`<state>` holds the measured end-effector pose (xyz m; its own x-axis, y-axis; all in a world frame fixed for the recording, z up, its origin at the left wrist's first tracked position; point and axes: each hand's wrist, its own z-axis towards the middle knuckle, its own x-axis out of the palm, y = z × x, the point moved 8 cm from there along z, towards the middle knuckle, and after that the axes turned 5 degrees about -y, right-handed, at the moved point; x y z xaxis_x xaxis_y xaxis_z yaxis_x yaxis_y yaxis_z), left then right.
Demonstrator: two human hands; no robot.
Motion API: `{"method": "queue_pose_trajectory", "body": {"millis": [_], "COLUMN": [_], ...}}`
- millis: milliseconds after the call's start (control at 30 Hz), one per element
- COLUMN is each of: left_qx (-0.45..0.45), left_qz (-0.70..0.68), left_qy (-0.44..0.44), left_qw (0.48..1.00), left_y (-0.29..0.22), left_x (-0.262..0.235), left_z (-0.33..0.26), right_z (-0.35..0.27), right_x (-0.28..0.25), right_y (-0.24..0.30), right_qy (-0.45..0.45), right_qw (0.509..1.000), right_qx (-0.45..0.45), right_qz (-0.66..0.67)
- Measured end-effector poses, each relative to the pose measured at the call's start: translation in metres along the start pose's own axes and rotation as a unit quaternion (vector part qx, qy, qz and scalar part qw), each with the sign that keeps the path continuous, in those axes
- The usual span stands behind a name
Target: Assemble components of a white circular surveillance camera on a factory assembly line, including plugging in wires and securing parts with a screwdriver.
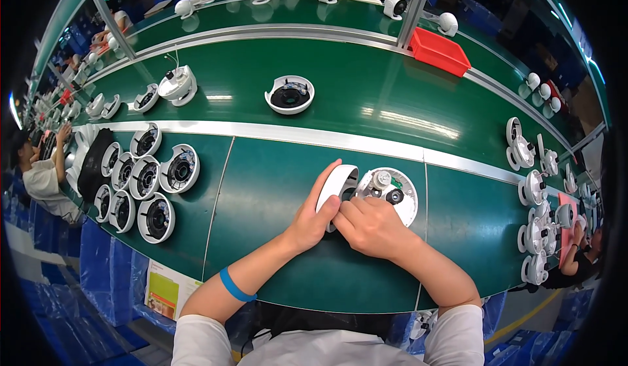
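My left hand [311, 217] is wrapped round a white round camera housing shell [336, 184], tilted on its edge above the green bench. The thumb lies on the near side and the fingers run up behind the shell. My right hand [374, 227] is closed, with its curled fingers at the shell's open side; whatever they pinch is hidden behind them. Just beyond the right hand lies an open white camera base [409, 212] with a pale round part, a black round part and a bit of green board inside. My right hand partly covers this base.
Several white shells with black insides [144, 177] cluster on the left of the bench [275, 261]. Another shell [290, 95] sits on the green belt [229, 114]. White camera assemblies [535, 238] line the right side. A red tray [439, 52] stands at the back. Co-workers sit at both sides.
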<state>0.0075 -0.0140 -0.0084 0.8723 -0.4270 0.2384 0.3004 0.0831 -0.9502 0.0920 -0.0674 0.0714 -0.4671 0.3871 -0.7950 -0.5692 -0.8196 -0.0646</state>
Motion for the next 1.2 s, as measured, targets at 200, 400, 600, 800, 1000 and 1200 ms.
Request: {"method": "queue_pose_trajectory", "body": {"millis": [200, 400, 600, 800, 1000, 1200], "left_qx": [-0.112, -0.156, -0.051, -0.091, 0.035, 0.046], "left_qz": [-0.166, -0.272, -0.078, -0.194, 0.267, 0.239], "left_qy": [-0.098, -0.177, -0.209, -0.166, -0.279, -0.245], "left_qw": [0.975, 0.933, 0.973, 0.963, 0.922, 0.938], "left_y": [0.017, 0.023, -0.007, -0.017, -0.061, -0.107], "left_x": [-0.004, -0.008, -0.032, -0.096, -0.148, -0.188], "left_z": [0.014, 0.040, 0.065, 0.085, 0.022, -0.055], "right_z": [0.009, -0.018, -0.035, -0.004, -0.002, -0.009], "right_x": [-0.053, -0.091, -0.059, -0.060, -0.028, 0.001], "right_y": [-0.013, -0.055, -0.057, -0.080, -0.150, -0.227], "right_qy": [-0.073, -0.082, -0.066, -0.200, -0.240, -0.345], "right_qw": [0.977, 0.893, 0.666, 0.647, 0.682, 0.683], "right_qx": [0.171, 0.425, 0.514, 0.547, 0.564, 0.578], "right_qz": [-0.101, 0.123, 0.537, 0.492, 0.399, 0.283]}}
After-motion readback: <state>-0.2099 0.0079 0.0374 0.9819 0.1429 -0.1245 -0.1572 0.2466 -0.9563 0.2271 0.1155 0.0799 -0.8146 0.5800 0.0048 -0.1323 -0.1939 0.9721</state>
